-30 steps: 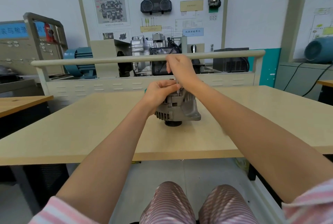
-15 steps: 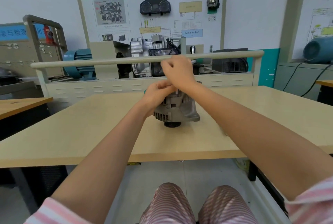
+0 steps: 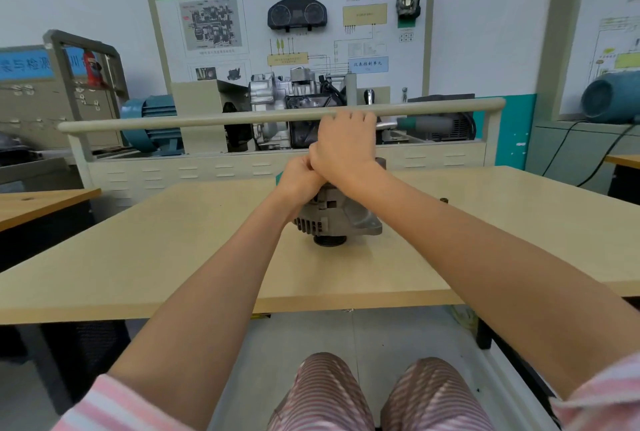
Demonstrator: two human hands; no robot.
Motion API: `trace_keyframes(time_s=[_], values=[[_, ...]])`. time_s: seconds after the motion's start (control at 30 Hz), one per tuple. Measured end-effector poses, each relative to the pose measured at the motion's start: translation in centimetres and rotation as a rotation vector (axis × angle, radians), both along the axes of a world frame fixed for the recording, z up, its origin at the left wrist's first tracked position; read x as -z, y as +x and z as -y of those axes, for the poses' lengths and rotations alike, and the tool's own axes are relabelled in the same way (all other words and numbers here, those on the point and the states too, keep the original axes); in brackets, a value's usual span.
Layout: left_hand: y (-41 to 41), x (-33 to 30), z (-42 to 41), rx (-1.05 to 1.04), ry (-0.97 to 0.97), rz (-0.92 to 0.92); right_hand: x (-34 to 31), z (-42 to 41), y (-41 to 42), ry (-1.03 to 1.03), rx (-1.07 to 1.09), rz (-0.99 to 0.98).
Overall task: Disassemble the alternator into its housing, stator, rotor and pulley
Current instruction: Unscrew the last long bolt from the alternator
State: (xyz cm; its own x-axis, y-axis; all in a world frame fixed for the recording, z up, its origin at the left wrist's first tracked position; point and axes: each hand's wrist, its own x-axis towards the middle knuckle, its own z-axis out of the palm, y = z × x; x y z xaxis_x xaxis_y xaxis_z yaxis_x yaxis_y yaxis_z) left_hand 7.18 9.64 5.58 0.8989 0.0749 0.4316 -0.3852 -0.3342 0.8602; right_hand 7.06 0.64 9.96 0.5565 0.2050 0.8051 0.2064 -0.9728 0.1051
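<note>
While the alternator (image 3: pixel 337 214) sits pulley-down near the middle of the counter (image 3: pixel 156 250), the right hand (image 3: pixel 346 148) has swung since a second ago. Then its fist stood above the unit with a thin shaft running down from it into the top; half a second later it had rolled leftward. Now its knuckles point toward the far rail and a metal handle with a grey-green grip (image 3: pixel 420 124) juts out to the right of the fist. That sweep reads as a turn of a wrench or driver on a fastener on top of the housing, probably one of the through bolts or a rear-cover screw. If so, the task is at an early stage: the case halves look joined, and the dark pulley (image 3: pixel 329 240) is under the body, touching the counter.

The right hand is curled tightly round the tool handle, wrist bent over the top of the unit, forearm reaching in from the near right. The left hand (image 3: pixel 299 181) is pressed against the upper left of the housing just below the right hand and touching it. Its fingers curl over the edge, though what exactly they clasp is hidden by the right hand. It seems to brace the body against the turning force. A small dark object (image 3: pixel 443 201), possibly a removed fastener, lies on the counter to the right, apart from the unit.
</note>
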Motion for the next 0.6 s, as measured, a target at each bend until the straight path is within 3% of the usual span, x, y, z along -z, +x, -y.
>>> trace_keyframes(time_s=[0.07, 0.2, 0.5, 0.6], values=[[0.0, -0.1, 0.3, -0.032, 0.038, 0.015, 0.1, -0.7, -0.3, 0.019, 0.077, 0.004], [-0.4, 0.2, -0.3, 0.086, -0.022, 0.069, -0.4, -0.4, 0.1, 0.12, -0.234, -0.001], [-0.7, 0.4, -0.5, 0.192, -0.068, -0.023, -2.0, 1.5, 1.0, 1.031, -0.94, -0.547], [-0.4, 0.3, -0.7, 0.178, -0.061, -0.044, -1.6, 1.5, 0.8, 0.965, -0.909, -0.49]])
